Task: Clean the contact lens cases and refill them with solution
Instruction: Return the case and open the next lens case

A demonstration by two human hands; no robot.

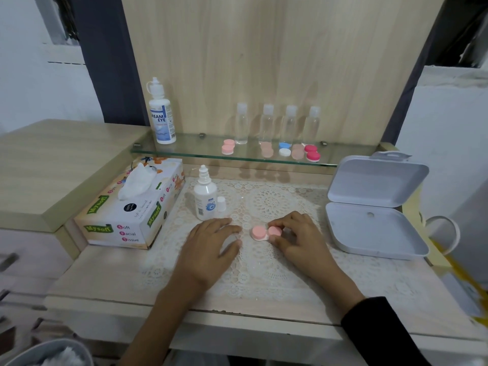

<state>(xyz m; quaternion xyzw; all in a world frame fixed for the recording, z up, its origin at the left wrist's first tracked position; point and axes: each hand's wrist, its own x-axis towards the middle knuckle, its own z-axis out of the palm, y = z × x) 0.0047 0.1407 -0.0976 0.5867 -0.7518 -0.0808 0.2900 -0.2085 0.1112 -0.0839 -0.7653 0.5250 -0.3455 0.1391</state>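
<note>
— where's the case?
— pink case [260,233] lies on the desk [264,307]. my right hand [295,233] pinches its right cap, left hand [211,241] rests spread beside it. opening it, i'd judge; next, hold the case steady and twist.

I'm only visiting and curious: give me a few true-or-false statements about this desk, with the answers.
1. The right hand pinches a cap of the pink case on the mat. True.
2. The left hand holds the small bottle. False: it lies flat on the mat, holding nothing.
3. The white box is shut. False: its lid stands open.
4. Four clear bottles stand on the glass shelf. True.
5. The tissue box sits right of the mat. False: it sits on the left.
</note>
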